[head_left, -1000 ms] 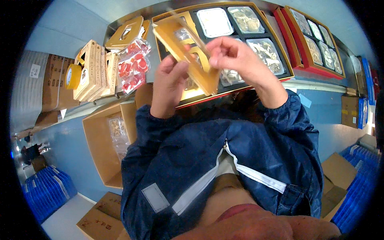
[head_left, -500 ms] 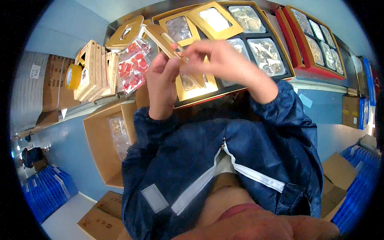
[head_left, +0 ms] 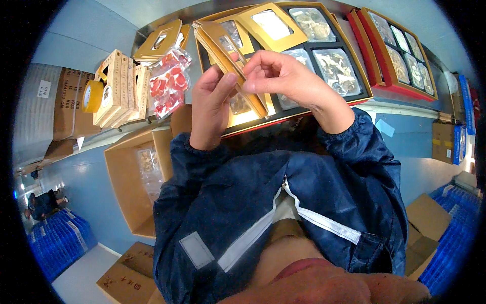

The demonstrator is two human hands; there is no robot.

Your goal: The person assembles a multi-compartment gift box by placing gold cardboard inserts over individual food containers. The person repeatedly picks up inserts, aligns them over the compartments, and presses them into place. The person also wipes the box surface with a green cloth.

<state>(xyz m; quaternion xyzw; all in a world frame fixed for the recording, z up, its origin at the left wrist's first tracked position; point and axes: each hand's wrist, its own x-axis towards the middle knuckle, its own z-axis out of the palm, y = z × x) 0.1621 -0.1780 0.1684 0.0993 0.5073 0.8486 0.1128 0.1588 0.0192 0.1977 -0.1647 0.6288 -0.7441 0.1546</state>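
The right hand (head_left: 283,78), a blur over the stack half a second ago, is now sharp, its fingertips at the stack's edge. The stack of gold window cards (head_left: 221,54) has swung into a steeper slant. The left hand (head_left: 210,101) grasps it between thumb and fingers, above the left part of the large shallow box (head_left: 324,45); whether the right fingers pinch a card or only touch one, I cannot tell. The stack is long and thin-layered, its gold faces smooth, its edges duller.

Just beyond, a loose gold card (head_left: 287,40) lies askew over a tray of white contents that was bare a second ago; its window shows the pale contents. The box has a black insert, a gold rim and clear trays, one holding curled, pale dried pieces (head_left: 335,71).

Left of the box are glossy clear bags with red shapes (head_left: 169,83), a pile of gold cards (head_left: 152,48), and beige patterned cartons (head_left: 119,96) with a shiny yellow tape roll (head_left: 92,97) against them. To the right sits a red-walled box (head_left: 405,91) of filled trays.
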